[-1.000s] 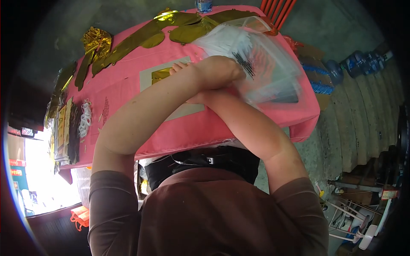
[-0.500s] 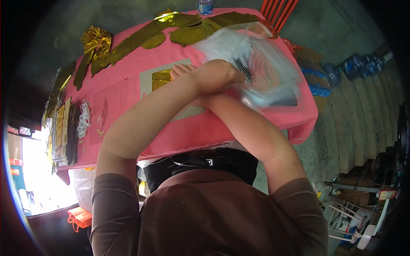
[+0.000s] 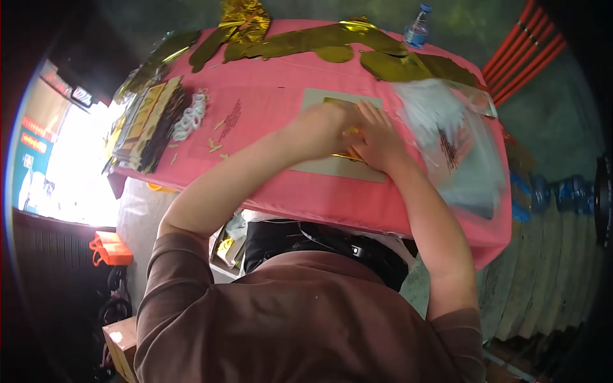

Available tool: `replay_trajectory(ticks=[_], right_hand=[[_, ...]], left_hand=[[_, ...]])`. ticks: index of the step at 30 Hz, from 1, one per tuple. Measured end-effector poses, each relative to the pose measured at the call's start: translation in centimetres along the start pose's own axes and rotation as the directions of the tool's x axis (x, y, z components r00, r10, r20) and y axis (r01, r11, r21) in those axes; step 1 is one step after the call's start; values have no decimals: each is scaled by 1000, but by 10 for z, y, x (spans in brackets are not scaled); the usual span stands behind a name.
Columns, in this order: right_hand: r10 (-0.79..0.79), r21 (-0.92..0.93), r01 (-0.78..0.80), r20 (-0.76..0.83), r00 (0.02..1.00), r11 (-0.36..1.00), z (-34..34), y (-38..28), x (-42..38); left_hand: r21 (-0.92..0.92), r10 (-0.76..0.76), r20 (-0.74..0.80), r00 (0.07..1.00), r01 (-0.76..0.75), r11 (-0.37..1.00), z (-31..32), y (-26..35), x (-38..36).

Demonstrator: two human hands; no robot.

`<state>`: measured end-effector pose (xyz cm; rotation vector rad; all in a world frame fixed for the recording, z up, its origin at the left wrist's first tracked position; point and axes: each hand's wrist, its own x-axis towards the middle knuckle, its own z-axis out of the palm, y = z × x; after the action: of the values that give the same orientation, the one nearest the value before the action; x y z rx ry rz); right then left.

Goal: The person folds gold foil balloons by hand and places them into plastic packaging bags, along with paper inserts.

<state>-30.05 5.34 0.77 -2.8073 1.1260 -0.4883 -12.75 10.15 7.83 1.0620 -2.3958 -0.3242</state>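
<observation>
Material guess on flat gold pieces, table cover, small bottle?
Flat gold pieces: likely metallised film, glossy; bright glare streak. Table cover: probably fabric, matte; soft folds at edge. Small bottle: probably clear plastic, see-through walls; glass not ruled out.

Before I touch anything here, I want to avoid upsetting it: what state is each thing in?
Left hand: curled, over the gold piece.
Right hand: fingers extended.
Gold piece: partly hidden.
Board: lying flat.
Bottle: upright, capped.
Long gold foil: spread flat.
Bunched foil: crumpled.
Clear bags: loosely piled.
White loops: heaped.
Pink cloth: spread out.
</observation>
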Motion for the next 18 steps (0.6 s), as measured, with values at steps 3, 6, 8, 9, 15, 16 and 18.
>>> replay_trajectory(ticks=[3, 6, 8, 9, 15, 16, 18], right_hand=[[102, 14, -102, 13, 995, 995, -7, -9, -2], [126, 21, -127, 33, 991, 992, -8, -10, -2], [134, 19, -135, 50, 990, 991, -9, -10, -1], [135, 22, -136, 50, 990, 990, -9, -9, -1], [139, 6, -140, 62, 988, 990, -10, -10, -1], [143, 0, -143, 61, 988, 990, -10, -10, -1], [142, -4, -142, 66, 988, 990, -10, -10, -1]], left_hand=[[202, -339, -30, 940, 338, 919, -20, -45, -34], [355, -264, -124, 956, 291, 888, -13, -81, -67], [405, -240, -152, 959, 282, 870, -7, -77, -78], [405, -246, -154, 957, 288, 868, -7, -79, -78], [398, -248, -81, 965, 259, 880, -4, -76, -65], [401, -247, -50, 968, 246, 882, -6, -77, -64], [404, -246, -21, 969, 234, 884, -8, -78, -64]])
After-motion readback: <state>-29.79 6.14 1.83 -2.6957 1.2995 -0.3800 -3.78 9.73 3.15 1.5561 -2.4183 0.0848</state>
